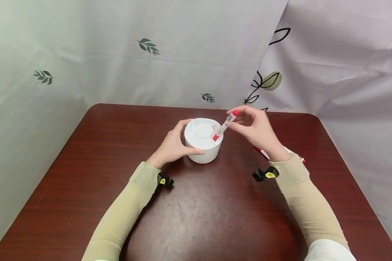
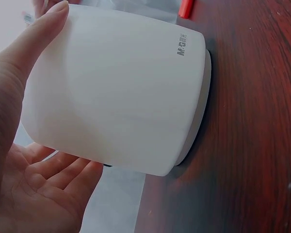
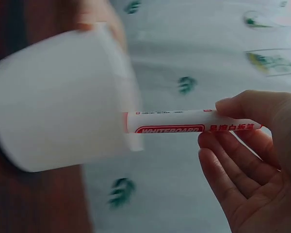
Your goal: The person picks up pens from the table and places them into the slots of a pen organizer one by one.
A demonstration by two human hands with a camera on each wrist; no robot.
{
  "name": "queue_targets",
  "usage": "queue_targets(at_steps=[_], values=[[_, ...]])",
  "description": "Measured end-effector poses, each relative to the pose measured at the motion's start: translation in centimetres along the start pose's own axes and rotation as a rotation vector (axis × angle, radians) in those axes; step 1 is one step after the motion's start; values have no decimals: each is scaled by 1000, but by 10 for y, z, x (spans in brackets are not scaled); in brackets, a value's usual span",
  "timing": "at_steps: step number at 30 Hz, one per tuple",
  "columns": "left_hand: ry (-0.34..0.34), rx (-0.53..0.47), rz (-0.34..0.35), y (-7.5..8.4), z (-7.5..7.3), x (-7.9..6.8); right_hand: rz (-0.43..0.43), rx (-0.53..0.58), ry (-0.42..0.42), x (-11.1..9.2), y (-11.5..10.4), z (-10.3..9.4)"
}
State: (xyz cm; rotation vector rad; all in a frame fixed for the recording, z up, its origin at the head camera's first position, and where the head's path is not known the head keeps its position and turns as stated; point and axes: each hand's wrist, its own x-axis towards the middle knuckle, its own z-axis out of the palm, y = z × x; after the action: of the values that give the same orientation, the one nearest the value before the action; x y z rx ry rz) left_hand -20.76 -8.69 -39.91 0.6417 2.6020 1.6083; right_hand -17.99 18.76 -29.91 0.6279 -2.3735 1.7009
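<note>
A white round pen holder [image 1: 203, 155] with an M&G logo stands on the table, and my left hand [image 1: 174, 143] grips it from the left. In the left wrist view the thumb lies along one side near the top and the fingers reach round the opposite side. My right hand [image 1: 258, 128] pinches a white and red whiteboard marker [image 3: 169, 121] near its upper end, between thumb and fingers. The marker leans to the right, with its lower red end at the pen holder's open top. In the right wrist view that end overlaps the rim.
Behind my right wrist, more red and white markers [image 1: 264, 153] lie on the dark red-brown wooden table [image 1: 196, 217], partly hidden by the arm. A pale curtain [image 1: 117, 65] with leaf prints hangs along the table's far edge and sides.
</note>
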Motion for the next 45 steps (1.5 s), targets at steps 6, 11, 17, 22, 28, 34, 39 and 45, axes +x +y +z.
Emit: queue_targets(at_steps=[6,11,17,22,28,34,39,45], values=[[3,-10,4,-1,0,1,76,-52,-59,-2,16,13],[-1,-10,4,-2,0,1,105,-83,-75,-1,25,18],[1,-5,6,-3,0,0,125,-109,-68,2,48,20],[2,-14,3,-2,1,0,113,-56,-55,1,66,14],[-1,-19,-5,-1,1,-1,94,-67,-22,-6,65,1],[-13,-11,11,-1,-2,-4,110,-89,13,-18,62,-18],[-10,92,27,-1,-7,-11,117,-140,55,-31,63,-45],[9,116,33,0,-9,-16,155,-189,144,-49,70,-74]])
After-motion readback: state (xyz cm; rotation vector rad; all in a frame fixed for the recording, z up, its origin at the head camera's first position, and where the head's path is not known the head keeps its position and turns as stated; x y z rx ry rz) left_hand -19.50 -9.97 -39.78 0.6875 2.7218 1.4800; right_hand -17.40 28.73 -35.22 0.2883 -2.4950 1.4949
